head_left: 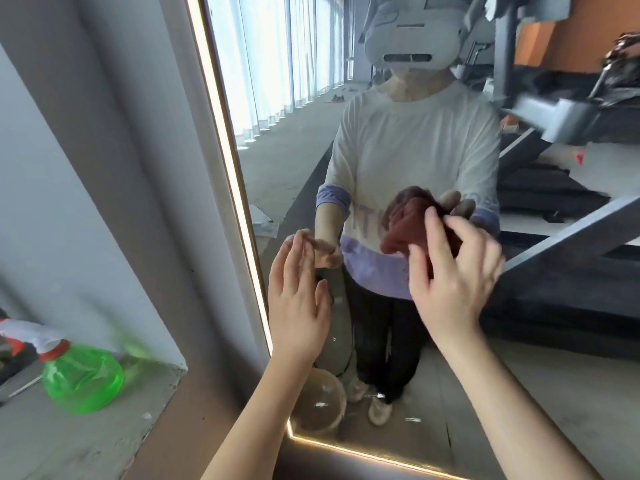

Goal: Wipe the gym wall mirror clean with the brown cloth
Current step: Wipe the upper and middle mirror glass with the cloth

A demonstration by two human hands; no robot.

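We count two hands, one brown cloth [414,221], one mirror [294,150] and one green spray bottle [81,379]. The right hand [453,271], right of centre in the frame, has its fingers spread and bent over the bunched cloth and holds it against the glass. The left hand [298,303], just left of it at centre, is flat and empty, fingers straight, its fingertips meeting their own reflection on the glass. The cloth sits at mid-height on the mirror, and we see it doubled by its reflection. A lit strip [239,188] edges the mirror along its left side and bottom. At lower left the blurred bottle, with its red collar and white trigger, stands on a grey concrete ledge [86,441] against a pale wall [104,168]. The glass reflects one person in a white and lilac top, curtained windows at upper left and dark gym machines at right.
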